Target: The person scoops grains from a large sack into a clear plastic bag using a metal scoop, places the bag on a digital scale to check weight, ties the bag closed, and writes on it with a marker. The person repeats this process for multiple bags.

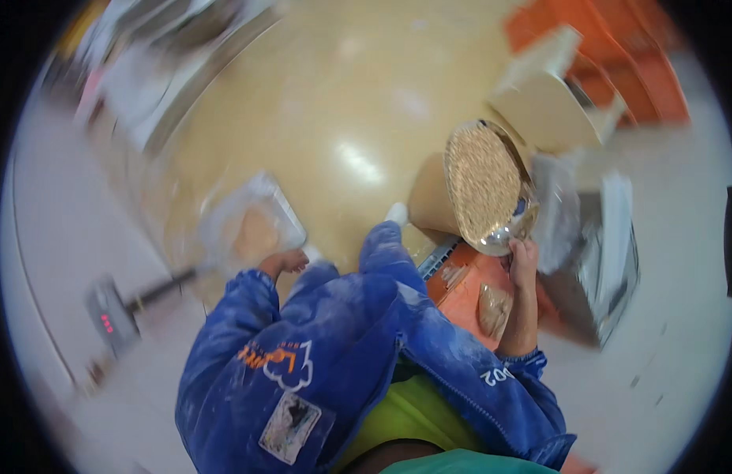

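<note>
My right hand (523, 258) grips the handle end of a large shiny scoop (499, 237), which is heaped with tan granules (483, 178). The scoop is above an orange crate (461, 296) and beside a tan, rounded container (430, 195). Loosely bent and with nothing visible in it, my left hand (292, 260) hangs near a clear plastic bag (215, 237) with peach-coloured contents (256, 231). That bag is on or in a pale tray-like thing (286, 213); blur hides which. A digital scale display (111, 317) on a dark post stands to the left.
A clear plastic bag of brown material (494, 308) lies in the orange crate. Right of the scoop are clear plastic sheeting (555, 207) and a grey bin (585, 290). Cream (543, 109) and orange containers (632, 65) stand at upper right. Blurred pale sacks or covers (159, 65) are at upper left.
</note>
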The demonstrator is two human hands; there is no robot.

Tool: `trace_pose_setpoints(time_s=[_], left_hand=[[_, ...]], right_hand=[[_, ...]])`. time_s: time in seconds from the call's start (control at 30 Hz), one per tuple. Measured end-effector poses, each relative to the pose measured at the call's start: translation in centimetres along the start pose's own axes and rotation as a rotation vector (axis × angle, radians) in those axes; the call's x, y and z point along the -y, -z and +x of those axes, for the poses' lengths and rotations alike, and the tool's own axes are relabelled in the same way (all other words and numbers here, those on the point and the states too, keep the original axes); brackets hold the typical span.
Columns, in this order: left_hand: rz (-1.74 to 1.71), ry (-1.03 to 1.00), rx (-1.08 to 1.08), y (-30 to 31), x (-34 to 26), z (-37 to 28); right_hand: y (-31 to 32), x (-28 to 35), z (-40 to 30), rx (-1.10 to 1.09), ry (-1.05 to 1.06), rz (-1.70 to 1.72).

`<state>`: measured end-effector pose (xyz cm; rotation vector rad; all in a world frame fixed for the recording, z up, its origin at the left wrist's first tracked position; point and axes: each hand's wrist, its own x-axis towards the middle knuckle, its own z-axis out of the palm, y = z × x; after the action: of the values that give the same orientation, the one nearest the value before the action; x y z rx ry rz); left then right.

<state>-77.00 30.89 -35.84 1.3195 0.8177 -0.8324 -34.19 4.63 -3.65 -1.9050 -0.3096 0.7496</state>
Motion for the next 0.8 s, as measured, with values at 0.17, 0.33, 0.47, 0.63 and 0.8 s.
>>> trace_pose_setpoints(time_s=[0.17, 0.33, 0.47, 0.63, 0.8], left_hand=[[-0.227, 0.236, -0.063, -7.9, 19.2, -7.2], [-0.848, 0.386, -0.293, -21.3, 31.1, -12.3], [-1.174, 0.315, -0.55, -29.8, 31.8, -13.7], [-1.3, 0.237, -0.733, -33.8, 27.6, -11.8], [-1.519, 0.176, -0.887, -35.1, 24.1, -12.1]], right_hand=[[-13.0, -2.0, 0.0, 0.504, 0.03, -0.288], [-25.4, -7.4, 1.0, 0.845, 0.046, -0.519], [-35.9, -8.1, -0.8, 1.054, -0.012, -0.853], [-52.6, -12.6, -2.4, 1.248, 0.259, -1.309], [-61.0, -17.4, -4.2, 1.213, 0.408, -1.449]])
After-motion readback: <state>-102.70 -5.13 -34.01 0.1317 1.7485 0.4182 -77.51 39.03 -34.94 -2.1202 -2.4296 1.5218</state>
